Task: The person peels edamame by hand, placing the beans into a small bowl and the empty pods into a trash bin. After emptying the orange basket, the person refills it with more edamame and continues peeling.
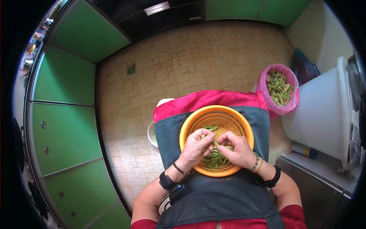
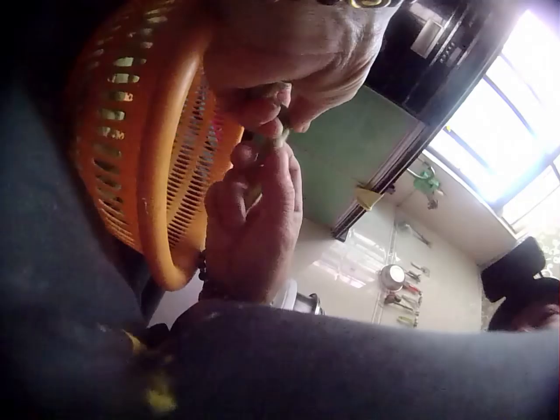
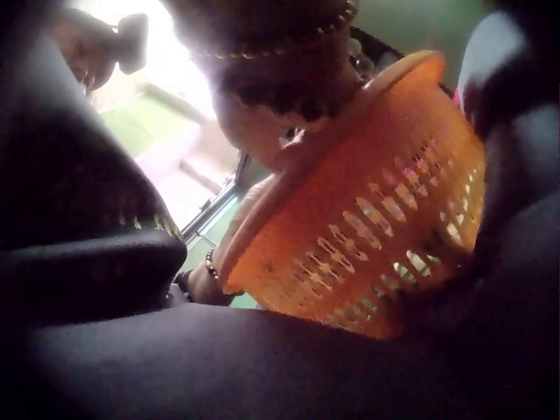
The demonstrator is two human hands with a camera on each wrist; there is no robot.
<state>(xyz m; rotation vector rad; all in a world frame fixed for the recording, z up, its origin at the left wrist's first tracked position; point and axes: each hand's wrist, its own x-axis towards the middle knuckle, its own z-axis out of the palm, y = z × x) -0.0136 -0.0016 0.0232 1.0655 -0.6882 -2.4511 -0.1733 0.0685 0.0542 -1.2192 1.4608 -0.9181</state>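
Observation:
An orange basket with slotted walls rests on the person's lap, green pods lying in its lower part. Over it, the left hand and the right hand meet, pinching one green pod between them. In the left wrist view, the left hand and right hand touch at the fingertips around a small green piece, beside the basket. The right wrist view has the basket covering most of the fingers of the right hand.
A pink bag of pods hangs at the right against a white bin. Partly hidden, a white bowl stands left of the lap. Green cabinets line the left side; a metal-edged unit is at the lower right.

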